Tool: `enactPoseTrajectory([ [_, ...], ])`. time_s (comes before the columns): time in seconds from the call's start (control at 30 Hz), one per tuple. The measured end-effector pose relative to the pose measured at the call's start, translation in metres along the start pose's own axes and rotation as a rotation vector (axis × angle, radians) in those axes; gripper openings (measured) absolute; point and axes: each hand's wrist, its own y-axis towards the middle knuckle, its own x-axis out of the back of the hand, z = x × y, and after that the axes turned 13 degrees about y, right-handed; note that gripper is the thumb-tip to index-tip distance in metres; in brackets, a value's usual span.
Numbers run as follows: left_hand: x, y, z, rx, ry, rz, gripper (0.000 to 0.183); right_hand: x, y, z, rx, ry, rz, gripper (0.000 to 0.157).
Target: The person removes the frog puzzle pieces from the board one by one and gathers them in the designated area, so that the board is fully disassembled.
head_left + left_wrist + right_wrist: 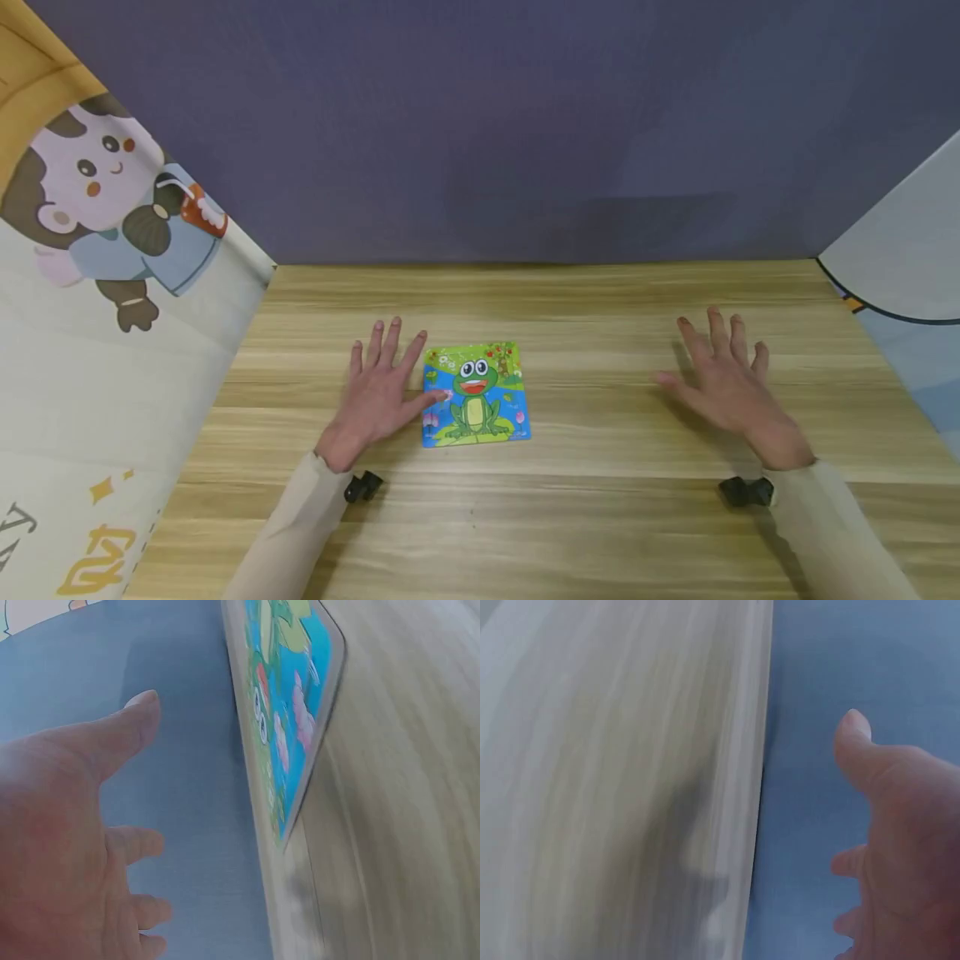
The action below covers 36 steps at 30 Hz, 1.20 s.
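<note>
A square frog picture puzzle (476, 412) lies flat on the wooden table, a little left of the middle. It shows a green frog on blue and green, and the left wrist view has its light edge and blue face (300, 697). My left hand (378, 396) hovers beside it with spread fingers, its thumb over the puzzle's left side in the head view; the left wrist view shows the hand apart from it. Far to the right, my right hand (727, 387) is held above the table, fingers spread, holding nothing.
The wood-grain table (600, 533) ends at a dark blue upright panel (525, 133) at the back. A wall with a cartoon print (105, 183) stands on the left, and a pale printed surface (915, 233) on the right. Each wrist carries a small black device.
</note>
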Motion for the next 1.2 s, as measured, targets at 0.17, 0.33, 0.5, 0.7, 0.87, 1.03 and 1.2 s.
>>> enactPoseTrajectory([
  [0.17,0.000,-0.002,-0.005,-0.018,0.000,0.022,0.094,-0.008,0.008,0.013,0.016,0.003,0.015,0.090],
  [0.33,0.000,-0.004,-0.012,-0.043,-0.003,0.031,0.096,-0.016,0.015,0.030,0.033,0.039,0.034,0.090],
  [0.5,-0.002,-0.005,-0.017,-0.077,-0.018,0.050,0.095,-0.024,0.025,0.050,0.043,0.047,0.046,0.091],
  [0.7,-0.006,-0.005,-0.018,-0.094,-0.060,0.080,0.095,-0.036,0.039,0.075,0.068,0.052,0.063,0.092],
  [0.87,-0.007,-0.006,-0.019,-0.115,-0.093,0.122,0.096,-0.049,0.050,0.093,0.099,0.067,0.066,0.092],
  [1.03,-0.008,-0.007,-0.019,-0.124,-0.120,0.145,0.098,-0.060,0.059,0.111,0.127,0.066,0.073,0.091],
  [1.2,-0.008,-0.008,-0.019,-0.143,-0.151,0.165,0.102,-0.072,0.066,0.126,0.145,0.075,0.076,0.089],
])
